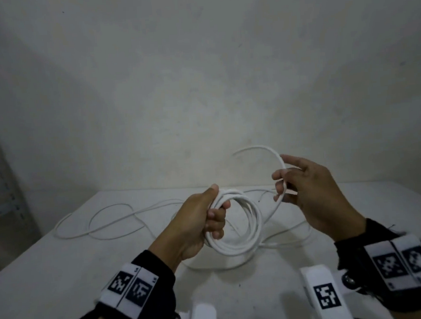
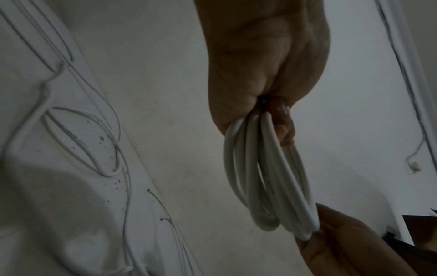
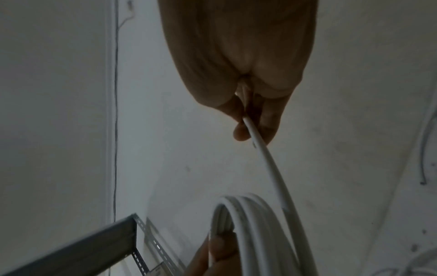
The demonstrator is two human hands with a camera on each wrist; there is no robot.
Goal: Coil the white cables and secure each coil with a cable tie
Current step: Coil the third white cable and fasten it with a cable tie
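Observation:
My left hand [image 1: 209,215] grips a coil of thick white cable [image 1: 243,221] of several loops, held above the white table [image 1: 64,279]. The same coil [image 2: 267,173] hangs from the left hand's curled fingers in the left wrist view. To the right my right hand [image 1: 283,183] pinches the cable's free stretch [image 1: 277,160], whose tail arcs up and back to the left. In the right wrist view the right fingers [image 3: 253,123] hold that strand [image 3: 272,164] as it runs down to the coil [image 3: 255,229]. I see no cable tie.
A thinner white cable [image 1: 102,222] lies in loose loops on the table at the left, and another strand [image 1: 288,241] trails to the right under the coil. A grey metal shelf frame [image 3: 94,248] stands at the left. A plain wall rises behind the table.

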